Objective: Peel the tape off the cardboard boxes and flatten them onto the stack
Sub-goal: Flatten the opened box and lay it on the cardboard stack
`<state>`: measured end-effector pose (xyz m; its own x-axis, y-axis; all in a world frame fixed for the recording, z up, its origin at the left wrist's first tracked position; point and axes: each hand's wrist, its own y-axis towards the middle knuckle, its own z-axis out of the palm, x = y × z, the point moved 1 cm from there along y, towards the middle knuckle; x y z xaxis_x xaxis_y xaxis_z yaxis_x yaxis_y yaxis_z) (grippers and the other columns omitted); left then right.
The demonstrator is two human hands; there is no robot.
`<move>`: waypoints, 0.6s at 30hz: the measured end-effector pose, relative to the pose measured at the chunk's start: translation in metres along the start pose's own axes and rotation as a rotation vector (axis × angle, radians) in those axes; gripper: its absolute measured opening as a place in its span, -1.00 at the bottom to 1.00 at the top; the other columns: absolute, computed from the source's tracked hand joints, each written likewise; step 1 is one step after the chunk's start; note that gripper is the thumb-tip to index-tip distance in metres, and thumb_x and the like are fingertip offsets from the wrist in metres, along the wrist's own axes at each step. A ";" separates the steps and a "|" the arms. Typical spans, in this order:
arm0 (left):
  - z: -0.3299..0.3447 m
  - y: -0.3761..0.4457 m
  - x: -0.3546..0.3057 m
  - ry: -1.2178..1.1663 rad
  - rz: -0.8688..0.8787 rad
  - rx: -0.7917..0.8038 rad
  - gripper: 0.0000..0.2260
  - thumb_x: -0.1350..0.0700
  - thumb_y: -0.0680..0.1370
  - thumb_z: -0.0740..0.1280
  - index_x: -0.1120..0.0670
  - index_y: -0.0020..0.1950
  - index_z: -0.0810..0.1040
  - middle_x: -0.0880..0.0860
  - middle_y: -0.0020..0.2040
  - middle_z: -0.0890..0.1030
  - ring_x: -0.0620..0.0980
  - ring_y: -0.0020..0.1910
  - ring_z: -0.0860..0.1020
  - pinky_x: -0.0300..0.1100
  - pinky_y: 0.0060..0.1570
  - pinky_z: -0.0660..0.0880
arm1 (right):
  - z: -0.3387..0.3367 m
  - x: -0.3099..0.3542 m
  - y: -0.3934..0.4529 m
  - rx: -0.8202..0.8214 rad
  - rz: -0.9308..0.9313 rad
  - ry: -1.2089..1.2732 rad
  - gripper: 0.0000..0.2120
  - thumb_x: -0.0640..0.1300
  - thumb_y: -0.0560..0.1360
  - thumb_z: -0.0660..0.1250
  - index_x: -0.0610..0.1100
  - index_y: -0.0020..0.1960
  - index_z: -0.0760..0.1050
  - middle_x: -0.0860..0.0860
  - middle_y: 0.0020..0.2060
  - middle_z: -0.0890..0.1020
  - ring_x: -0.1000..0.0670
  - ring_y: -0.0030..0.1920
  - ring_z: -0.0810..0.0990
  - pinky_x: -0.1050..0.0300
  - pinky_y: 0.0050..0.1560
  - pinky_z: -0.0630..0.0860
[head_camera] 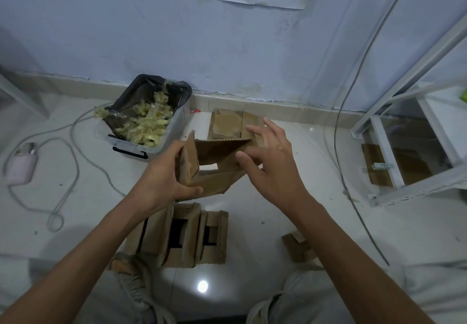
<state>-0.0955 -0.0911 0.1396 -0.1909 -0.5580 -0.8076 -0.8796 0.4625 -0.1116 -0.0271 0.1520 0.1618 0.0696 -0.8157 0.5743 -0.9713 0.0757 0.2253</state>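
brown box (217,157), yellowish tape scraps (149,126)

At the upper left of the frame you have a clear plastic bin (161,144) lined with a black bag (141,96). A pink device (21,165) with grey cable (73,146) lies far left; a white metal rack (414,101) stands right.

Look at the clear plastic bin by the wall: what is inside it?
The clear plastic bin is lined with a black bag that holds a heap of crumpled yellowish peeled tape. The heap covers the bag's bottom, so anything beneath it cannot be seen.
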 end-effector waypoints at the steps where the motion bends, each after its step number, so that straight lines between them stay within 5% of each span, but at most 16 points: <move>1: 0.001 0.000 0.001 0.033 0.037 0.040 -0.20 0.07 0.25 0.72 -0.20 0.36 0.39 -0.27 0.18 0.56 -0.37 0.17 0.51 -0.37 0.06 0.51 | -0.001 0.000 0.004 0.057 0.046 0.007 -0.71 0.11 0.66 0.27 0.05 -0.05 0.73 0.02 0.51 0.45 -0.05 0.65 0.09 -0.18 0.56 0.10; 4: 0.006 -0.001 0.006 0.127 0.131 0.129 -0.22 0.03 0.28 0.70 -0.22 0.38 0.37 -0.23 0.18 0.55 -0.19 0.19 0.53 -0.16 0.07 0.56 | -0.003 -0.003 0.011 0.160 0.217 0.098 -0.84 0.01 0.66 0.32 0.09 0.11 0.67 0.00 0.52 0.42 -0.08 0.62 0.12 -0.20 0.58 0.10; 8: 0.007 0.004 0.013 0.085 0.115 0.137 -0.20 0.01 0.28 0.69 -0.21 0.42 0.39 -0.19 0.23 0.59 -0.10 0.24 0.57 -0.01 0.18 0.59 | 0.005 -0.013 0.018 0.241 0.337 0.318 -0.87 0.02 0.68 0.29 0.10 0.10 0.62 0.13 0.20 0.55 -0.01 0.33 0.42 -0.05 0.36 0.45; 12: 0.004 0.011 0.012 -0.167 -0.095 0.115 -0.32 0.13 0.33 0.68 -0.22 0.32 0.45 -0.26 0.13 0.65 -0.28 0.17 0.59 -0.33 0.07 0.57 | 0.012 -0.030 0.023 0.178 0.558 0.882 -0.56 0.31 0.63 0.18 0.06 0.24 0.63 0.04 0.25 0.62 -0.04 0.30 0.56 -0.11 0.38 0.50; 15: 0.012 0.014 0.007 -0.371 -0.261 0.191 -0.63 0.14 0.53 0.52 -0.13 0.27 0.55 -0.21 0.09 0.70 -0.18 0.11 0.66 -0.20 0.11 0.61 | 0.021 -0.051 0.022 0.199 0.571 1.086 -0.46 0.38 0.62 0.15 0.16 0.50 0.43 0.07 0.37 0.61 0.00 0.38 0.58 -0.14 0.46 0.45; 18: 0.018 0.019 0.002 -0.636 -0.385 0.152 -0.77 0.10 0.64 0.35 0.05 0.29 0.61 0.02 0.16 0.73 0.02 0.16 0.69 0.04 0.26 0.57 | 0.026 -0.063 0.022 0.277 0.595 1.004 -0.15 0.43 0.44 0.41 0.23 0.62 0.18 0.13 0.43 0.52 0.05 0.40 0.54 -0.13 0.48 0.43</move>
<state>-0.1047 -0.0716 0.1255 0.4460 -0.2153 -0.8687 -0.7546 0.4314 -0.4944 -0.0589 0.1905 0.1097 -0.3803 0.1261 0.9162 -0.9186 0.0632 -0.3900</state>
